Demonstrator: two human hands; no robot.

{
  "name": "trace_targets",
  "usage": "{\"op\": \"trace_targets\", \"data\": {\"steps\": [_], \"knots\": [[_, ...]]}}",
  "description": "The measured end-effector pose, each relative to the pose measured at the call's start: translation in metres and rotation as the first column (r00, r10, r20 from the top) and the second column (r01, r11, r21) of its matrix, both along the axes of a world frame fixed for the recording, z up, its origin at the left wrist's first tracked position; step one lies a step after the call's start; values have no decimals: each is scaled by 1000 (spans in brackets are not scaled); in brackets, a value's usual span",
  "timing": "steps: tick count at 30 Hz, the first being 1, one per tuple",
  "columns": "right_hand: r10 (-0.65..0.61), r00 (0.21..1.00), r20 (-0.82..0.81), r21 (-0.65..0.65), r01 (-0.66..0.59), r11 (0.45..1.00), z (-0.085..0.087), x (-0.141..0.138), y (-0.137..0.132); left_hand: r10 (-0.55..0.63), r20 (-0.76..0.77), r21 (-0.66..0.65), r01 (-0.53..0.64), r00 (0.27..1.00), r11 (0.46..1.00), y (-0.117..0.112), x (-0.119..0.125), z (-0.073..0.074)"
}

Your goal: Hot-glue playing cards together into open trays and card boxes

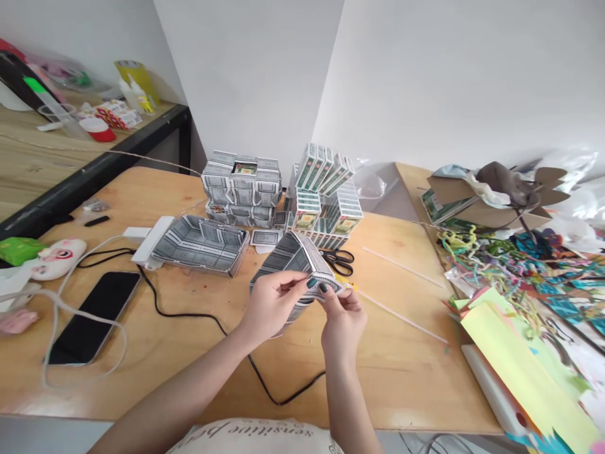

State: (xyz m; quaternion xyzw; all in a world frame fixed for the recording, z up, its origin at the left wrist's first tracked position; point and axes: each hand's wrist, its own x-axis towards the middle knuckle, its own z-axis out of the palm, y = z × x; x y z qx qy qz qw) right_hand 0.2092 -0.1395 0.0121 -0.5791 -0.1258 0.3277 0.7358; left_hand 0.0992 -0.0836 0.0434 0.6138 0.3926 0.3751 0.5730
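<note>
Between my hands is a tilted box made of grey patterned playing cards, raised over the table. My left hand pinches its near upper edge with thumb and fingers. Close beside it, my right hand pinches the corner of the same edge. The box hides part of what lies behind it. To the left a shallow open tray made of the same cards rests on the table. Behind that tray stands a larger card-covered block. Black-handled scissors lie just beyond my right hand.
Stacked card packs stand at the back. Two thin white sticks lie on the right, near colourful scraps and yellow paper. A phone, a white power strip and a black cable occupy the left.
</note>
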Motion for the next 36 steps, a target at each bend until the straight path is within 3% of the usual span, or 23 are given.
{"op": "trace_targets", "data": {"steps": [4,8,12,15,19,24,29,32,36], "knots": [[-46,979,196,-12,49,999,23,3,9,-43,93,-100,52,995,994,9,-1,7],[9,972,236,-37,0,999,37,0,16,36,53,-58,-33,998,998,20,-4,9],[8,972,234,-28,-1,1000,44,-5,20,116,130,-65,-108,985,992,26,-2,7],[-4,976,220,-34,12,999,44,-6,24,145,236,-168,-107,961,980,26,1,4],[-12,981,195,-45,22,999,40,-4,30,58,311,-274,31,948,961,22,-4,-1],[-11,977,211,-59,24,998,35,-5,35,-90,74,-191,103,993,976,19,-18,-11],[-8,969,247,-49,21,999,36,-12,37,24,-21,-161,-27,999,987,23,-19,-21],[-9,961,278,-58,26,998,35,-16,37,46,11,-219,-43,999,975,25,-20,-19],[-18,951,307,-67,40,997,32,-25,36,0,150,-284,43,989,958,27,-27,-5]]}}
